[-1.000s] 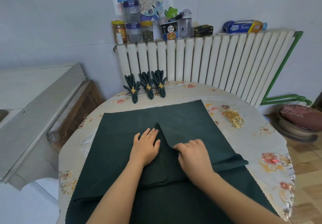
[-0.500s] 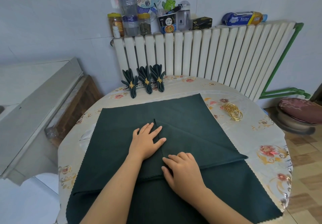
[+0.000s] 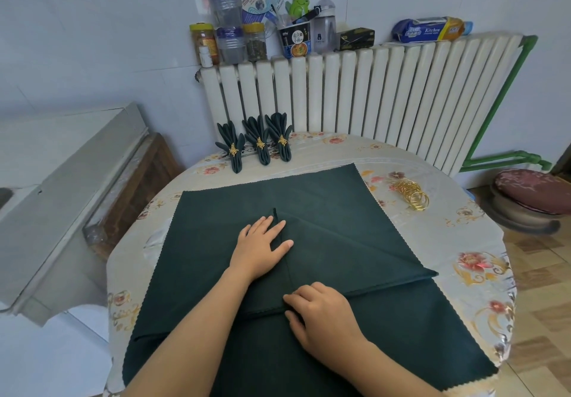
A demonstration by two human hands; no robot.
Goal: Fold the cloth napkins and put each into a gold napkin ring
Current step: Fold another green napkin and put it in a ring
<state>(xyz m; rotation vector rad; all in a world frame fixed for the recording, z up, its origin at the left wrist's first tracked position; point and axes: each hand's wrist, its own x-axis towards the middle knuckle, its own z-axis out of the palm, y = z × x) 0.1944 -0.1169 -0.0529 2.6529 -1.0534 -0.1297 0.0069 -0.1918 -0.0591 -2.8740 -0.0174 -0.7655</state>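
Dark green cloth napkins point(image 3: 355, 220) lie spread in a stack on the round table, the top one partly folded so its flaps meet along a centre crease. My left hand point(image 3: 262, 246) lies flat on the left flap, fingers straight and pressing by the crease. My right hand point(image 3: 321, 310) rests at the near end of the crease with its fingers curled down onto the cloth edge. A pile of gold napkin rings point(image 3: 412, 194) sits to the right of the cloth. Three finished napkins in gold rings point(image 3: 258, 144) stand in a row at the table's far edge.
The table wears a floral plastic cover point(image 3: 482, 273). A white radiator point(image 3: 370, 100) stands right behind it, with jars, bottles and boxes on top. A grey cabinet point(image 3: 61, 192) is to the left and a cushioned stool point(image 3: 531, 199) to the right.
The right flap has been laid flat against the centre crease. My right hand slid along the crease toward me to the near edge. My left hand stayed pressing on the left flap.
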